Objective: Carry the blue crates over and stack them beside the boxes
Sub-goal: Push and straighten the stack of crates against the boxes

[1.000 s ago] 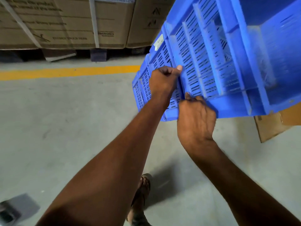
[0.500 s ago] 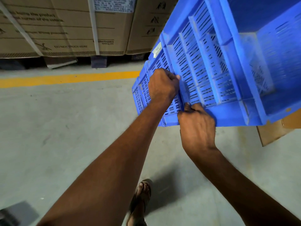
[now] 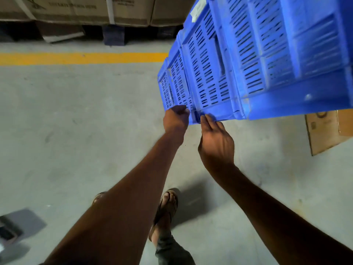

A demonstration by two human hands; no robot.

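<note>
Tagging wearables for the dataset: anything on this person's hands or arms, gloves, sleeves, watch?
Nothing worn that shows. The left hand and right hand are bare, no gloves, and no rings visible, though the image is blurry. Both forearms are bare as far as the frame edge: no sleeves, watch or wristbands in view.

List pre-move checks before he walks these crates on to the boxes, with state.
1. Left hand grip on the blue crates: ok, fingers curled at the lower edge.
2. Right hand grip: not ok, fingers open, only the tips touch the bottom rim.
3. Crates level: not ok, the nested set is tilted.
4. Floor ahead to the yellow line: ok, bare concrete.
5. Drop spot beside the cardboard boxes: cannot tell, the crates block it.
</note>
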